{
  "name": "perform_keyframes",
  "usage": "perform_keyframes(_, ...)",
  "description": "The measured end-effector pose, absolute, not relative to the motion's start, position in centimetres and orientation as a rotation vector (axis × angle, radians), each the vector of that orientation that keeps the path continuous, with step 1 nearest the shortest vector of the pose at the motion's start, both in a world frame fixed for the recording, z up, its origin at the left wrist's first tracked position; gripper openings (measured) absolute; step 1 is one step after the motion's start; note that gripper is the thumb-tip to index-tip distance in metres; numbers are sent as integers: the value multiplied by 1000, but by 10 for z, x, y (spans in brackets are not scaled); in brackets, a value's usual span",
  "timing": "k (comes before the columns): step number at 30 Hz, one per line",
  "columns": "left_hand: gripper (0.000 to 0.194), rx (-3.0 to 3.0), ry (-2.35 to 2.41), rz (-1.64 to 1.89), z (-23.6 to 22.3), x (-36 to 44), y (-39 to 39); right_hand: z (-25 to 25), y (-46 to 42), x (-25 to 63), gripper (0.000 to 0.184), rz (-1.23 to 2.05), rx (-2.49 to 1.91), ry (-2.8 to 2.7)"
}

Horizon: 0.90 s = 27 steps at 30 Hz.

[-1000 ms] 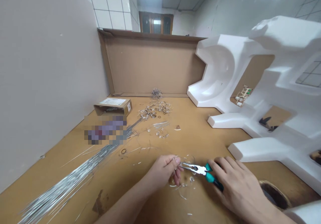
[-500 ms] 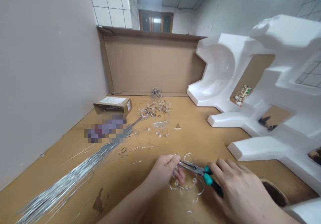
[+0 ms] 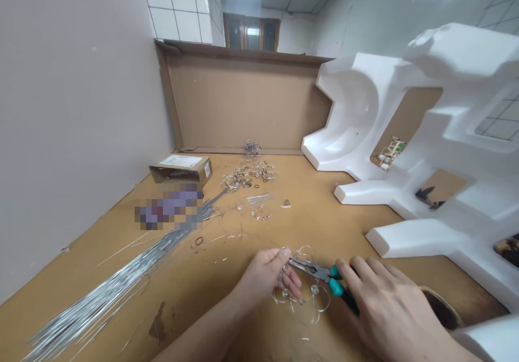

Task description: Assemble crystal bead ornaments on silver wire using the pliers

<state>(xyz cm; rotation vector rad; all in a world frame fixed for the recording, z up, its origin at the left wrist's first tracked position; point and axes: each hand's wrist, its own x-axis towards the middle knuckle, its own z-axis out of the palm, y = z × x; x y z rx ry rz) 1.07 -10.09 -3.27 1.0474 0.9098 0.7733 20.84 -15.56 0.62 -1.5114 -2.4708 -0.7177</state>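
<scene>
Two hands (image 3: 270,271) (image 3: 387,297), one pair of pliers (image 3: 321,273), one small box (image 3: 182,161), one wire bundle (image 3: 121,271) (strands uncountable)

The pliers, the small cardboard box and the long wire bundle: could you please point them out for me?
Pliers (image 3: 323,274): head view, on the metal near the pivot.
Small cardboard box (image 3: 181,161): head view, on its labelled top.
Long wire bundle (image 3: 117,281): head view, midway along its length.

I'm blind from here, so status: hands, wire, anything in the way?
Left hand pinching beaded wire. Right hand gripping pliers, tips by left thumb. Wire loops either side of pliers; no obstruction seen.
</scene>
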Motion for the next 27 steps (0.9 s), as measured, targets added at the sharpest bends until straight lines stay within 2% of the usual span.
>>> perform_keyframes(9,39,1078,895,758,-33,12,-101,6,-156,212,20,-669,-1496,-2473)
perform_keyframes(15,41,1126,926,748,-37,13,-101,9,-153,215,7,-397,-1610,-2543)
perform_keyframes(27,42,1149,944,780,-35,15,-102,13,-150,215,7,-120,-1783,-2541)
